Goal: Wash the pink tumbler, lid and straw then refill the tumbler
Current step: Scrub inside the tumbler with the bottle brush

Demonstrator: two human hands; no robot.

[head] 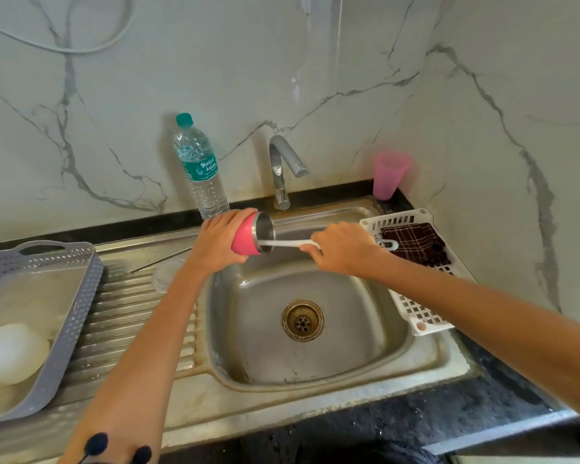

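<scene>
At frame centre, the left hand (220,241) grips the sideways pink tumbler (248,237) while the right hand (344,247) clasps a white brush (287,243) poked into its mouth.

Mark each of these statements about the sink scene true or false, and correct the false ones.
1. The left hand holds the pink tumbler tilted sideways over the sink. True.
2. The right hand pushes a white brush into the tumbler's mouth. True.
3. Water is running from the tap. False: no stream shows.
4. The water bottle lies flat in the sink. False: it stands upright behind the sink, capped.
5. A dark cloth lies in the white basket. True.
</scene>
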